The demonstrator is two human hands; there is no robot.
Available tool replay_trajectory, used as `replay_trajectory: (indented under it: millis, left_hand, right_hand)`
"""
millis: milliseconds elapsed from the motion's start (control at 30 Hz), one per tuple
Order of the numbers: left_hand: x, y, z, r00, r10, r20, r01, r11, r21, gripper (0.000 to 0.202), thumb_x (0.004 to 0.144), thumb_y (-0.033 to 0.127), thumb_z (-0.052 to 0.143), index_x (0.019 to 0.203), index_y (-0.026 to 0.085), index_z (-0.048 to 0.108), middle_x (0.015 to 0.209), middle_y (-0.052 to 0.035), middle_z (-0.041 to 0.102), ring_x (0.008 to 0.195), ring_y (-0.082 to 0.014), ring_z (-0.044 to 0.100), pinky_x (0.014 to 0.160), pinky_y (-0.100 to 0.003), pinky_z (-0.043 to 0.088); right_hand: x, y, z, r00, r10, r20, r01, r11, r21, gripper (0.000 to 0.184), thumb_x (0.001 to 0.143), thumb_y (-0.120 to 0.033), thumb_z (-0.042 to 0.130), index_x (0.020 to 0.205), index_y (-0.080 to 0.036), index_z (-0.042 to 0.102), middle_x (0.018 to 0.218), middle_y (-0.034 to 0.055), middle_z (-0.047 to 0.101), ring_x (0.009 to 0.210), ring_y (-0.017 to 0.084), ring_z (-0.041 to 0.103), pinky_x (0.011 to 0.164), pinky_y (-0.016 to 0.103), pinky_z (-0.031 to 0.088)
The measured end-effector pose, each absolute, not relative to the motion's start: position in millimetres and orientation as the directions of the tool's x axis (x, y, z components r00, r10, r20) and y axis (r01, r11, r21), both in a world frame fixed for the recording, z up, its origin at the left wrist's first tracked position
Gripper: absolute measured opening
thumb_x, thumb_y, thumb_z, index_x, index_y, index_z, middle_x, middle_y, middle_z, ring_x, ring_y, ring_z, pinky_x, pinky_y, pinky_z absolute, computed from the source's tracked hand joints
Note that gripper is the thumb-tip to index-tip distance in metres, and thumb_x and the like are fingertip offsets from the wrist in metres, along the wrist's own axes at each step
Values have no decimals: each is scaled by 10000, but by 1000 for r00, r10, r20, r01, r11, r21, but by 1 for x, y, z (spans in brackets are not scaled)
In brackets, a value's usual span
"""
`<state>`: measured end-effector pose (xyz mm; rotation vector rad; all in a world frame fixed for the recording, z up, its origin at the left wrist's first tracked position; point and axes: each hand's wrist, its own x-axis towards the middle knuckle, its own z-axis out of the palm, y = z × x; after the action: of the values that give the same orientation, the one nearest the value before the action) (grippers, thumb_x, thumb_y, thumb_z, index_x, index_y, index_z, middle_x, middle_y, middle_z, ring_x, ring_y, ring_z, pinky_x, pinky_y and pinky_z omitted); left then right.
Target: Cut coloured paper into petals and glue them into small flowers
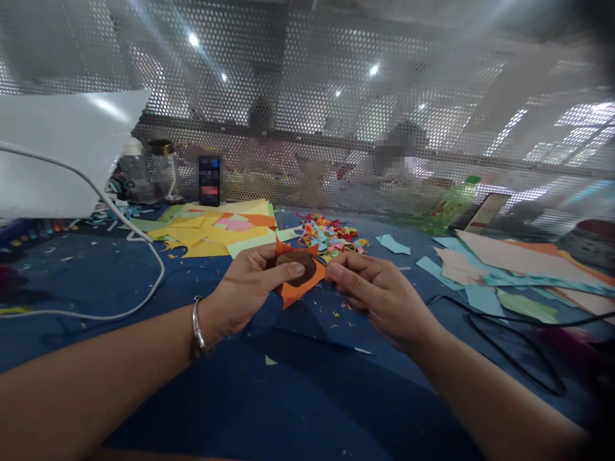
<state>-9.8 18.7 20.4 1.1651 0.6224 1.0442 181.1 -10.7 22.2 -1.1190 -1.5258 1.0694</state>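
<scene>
1. I logged the left hand (252, 285) held just above the blue bench (288, 403), a metal bangle (197, 328) on its wrist. Its thumb and fingers were pinched on the orange paper piece (296, 289), with the thumb lying across the brown disc (298, 264) on that piece.
2. The right hand (379, 296) had its fingers curled in, the tips nipping the right edge of the same orange paper piece.
3. I noted the orange paper piece between the two hands, at mid-bench and raised slightly off the surface, with the brown disc on its upper face.
4. A heap of coloured scraps (329, 235) lay just behind the hands.
5. Yellow sheets (206, 234) were spread to the rear left.
6. A stack of pale blue and peach paper (516, 264) sat to the right.
7. A white cable (125, 221) looped across the left of the bench, and a black cable (504, 349) crossed the right.
8. I saw a thin blue stick (331, 342) lying on the bench below the hands.
9. A perforated metal screen (336, 121) closed off the back.
</scene>
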Motion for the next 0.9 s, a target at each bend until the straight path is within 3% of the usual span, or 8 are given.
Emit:
replay_trajectory:
  millis: [500,900]
  left_hand:
    - [-11,26,16,458,876,148,-315,4,949,80,758,142,763,837,151,760,727,12,710,601,-51,548,554,-164,388]
    - [-12,28,17,469,866,173,-275,-43,960,120,755,116,736,869,141,765,720,6,701,598,-62,531,622,-193,435]
  right_hand:
    - [183,-10,18,-149,980,130,143,152,-978,412,803,-573,684,751,-179,576,548,-84,316,453,51,194,406,218,99]
    - [184,-10,16,-163,979,123,132,145,-980,402,811,-552,689,725,-184,551,551,-84,312,460,51,182,406,216,94]
